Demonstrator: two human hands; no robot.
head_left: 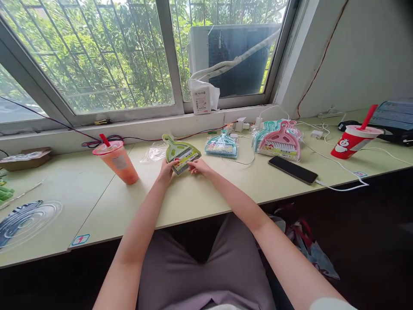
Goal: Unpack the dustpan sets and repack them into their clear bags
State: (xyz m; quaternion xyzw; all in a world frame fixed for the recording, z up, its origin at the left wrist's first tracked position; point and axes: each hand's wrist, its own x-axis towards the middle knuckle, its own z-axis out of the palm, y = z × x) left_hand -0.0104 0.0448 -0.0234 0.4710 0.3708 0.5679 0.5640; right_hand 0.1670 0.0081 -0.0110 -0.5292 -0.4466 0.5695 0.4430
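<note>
A small green dustpan set (180,153) with a striped label lies on the pale table (200,198) in front of me. My left hand (166,171) pinches its lower left edge, fingers closed on it. My right hand (199,166) grips its lower right corner. A crumpled clear plastic wrapper (155,153) lies just left of the green set. A teal dustpan set (222,145) lies to the right, and a stack of teal and pink sets (279,140) lies further right.
An orange drink cup with a red straw (116,162) stands left of my hands. A black phone (293,169) on a white cable lies right. A red cup (355,140) stands far right. A cardboard box (26,157) and clear packaging (26,220) are at the left.
</note>
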